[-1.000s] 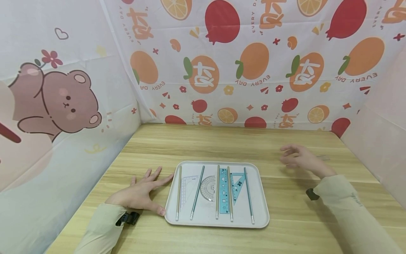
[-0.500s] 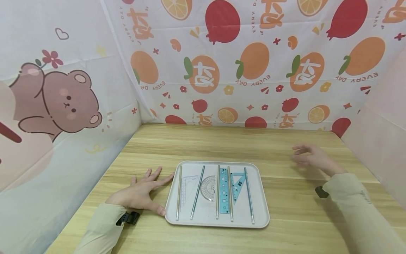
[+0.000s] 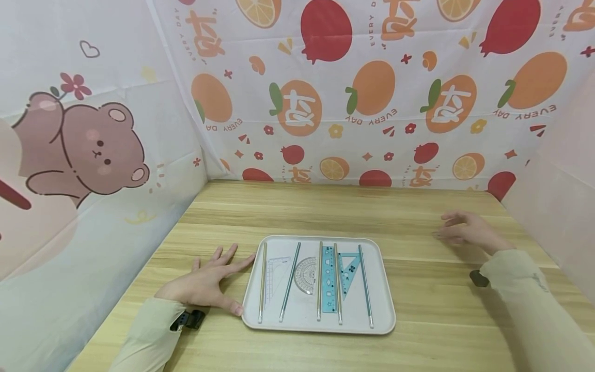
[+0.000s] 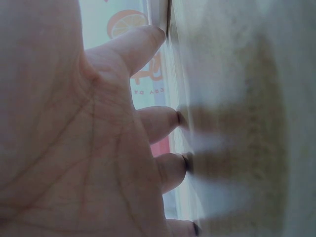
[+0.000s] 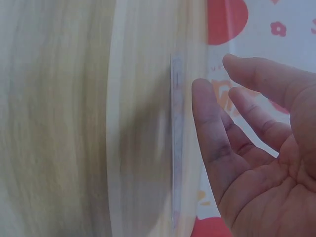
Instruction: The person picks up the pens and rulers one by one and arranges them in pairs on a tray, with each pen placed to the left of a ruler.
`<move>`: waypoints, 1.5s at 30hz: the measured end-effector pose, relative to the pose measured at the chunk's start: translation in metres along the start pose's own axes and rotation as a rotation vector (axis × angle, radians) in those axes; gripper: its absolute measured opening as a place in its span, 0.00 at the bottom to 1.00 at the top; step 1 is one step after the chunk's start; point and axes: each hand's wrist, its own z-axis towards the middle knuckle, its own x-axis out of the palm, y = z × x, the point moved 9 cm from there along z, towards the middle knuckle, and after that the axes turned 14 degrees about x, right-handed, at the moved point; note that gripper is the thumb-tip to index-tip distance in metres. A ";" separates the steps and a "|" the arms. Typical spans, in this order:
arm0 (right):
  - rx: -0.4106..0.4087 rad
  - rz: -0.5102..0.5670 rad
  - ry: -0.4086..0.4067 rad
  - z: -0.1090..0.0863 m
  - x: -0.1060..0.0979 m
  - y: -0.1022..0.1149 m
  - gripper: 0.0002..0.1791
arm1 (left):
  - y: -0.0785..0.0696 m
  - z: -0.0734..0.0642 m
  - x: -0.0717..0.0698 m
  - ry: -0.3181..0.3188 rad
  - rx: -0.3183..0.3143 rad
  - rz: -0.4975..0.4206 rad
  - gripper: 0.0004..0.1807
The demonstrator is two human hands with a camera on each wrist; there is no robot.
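A white tray holds several gold and teal pencils, a clear set square, a clear protractor, a blue ruler and a blue set square. My left hand lies with fingers spread at the tray's left side, thumb and index fingertips right at the rim. Its other fingertips rest on the table in the left wrist view. Right of the tray, my right hand hovers with loosely bent fingers, holding nothing. A clear ruler-like strip lies near its fingertips in the right wrist view.
The wooden table meets a fruit-print cloth at the back. A bear-print cloth hangs on the left, and a pale pink one on the right.
My right hand has drifted to the right, away from the tray. The left hand, the tray and its contents have stayed in place.
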 end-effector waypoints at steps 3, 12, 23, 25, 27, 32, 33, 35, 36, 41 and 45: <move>0.020 0.003 0.001 0.001 -0.003 -0.005 0.38 | -0.002 0.000 0.001 0.001 -0.001 -0.001 0.68; 0.071 -0.058 -0.041 0.005 -0.016 -0.017 0.38 | -0.002 0.000 0.001 -0.002 -0.003 0.005 0.68; 0.063 -0.108 -0.075 0.009 -0.021 -0.020 0.33 | 0.000 0.000 0.000 -0.001 0.002 -0.003 0.68; 0.062 -0.123 -0.081 0.010 -0.021 -0.022 0.33 | 0.000 0.001 0.000 -0.001 0.005 0.000 0.68; 0.057 -0.138 -0.089 0.009 -0.021 -0.022 0.32 | 0.000 0.001 0.000 -0.001 0.000 0.000 0.68; 0.043 -0.194 -0.108 0.006 -0.021 -0.018 0.31 | 0.002 0.001 0.000 -0.002 -0.013 0.005 0.68; 0.043 -0.213 -0.115 0.005 -0.021 -0.018 0.30 | 0.002 0.001 0.000 -0.002 -0.013 0.005 0.68; 0.049 -0.237 -0.125 0.005 -0.020 -0.018 0.30 | 0.001 0.001 -0.001 -0.003 -0.009 0.005 0.68; 0.049 -0.250 -0.129 0.005 -0.020 -0.017 0.30 | 0.001 0.001 0.000 -0.003 -0.010 0.003 0.68; 0.053 -0.284 -0.137 0.004 -0.015 -0.012 0.30 | 0.001 0.001 0.000 0.002 -0.011 -0.001 0.68; 0.057 -0.309 -0.128 0.007 -0.007 -0.005 0.29 | 0.002 0.000 0.001 0.006 -0.012 0.005 0.68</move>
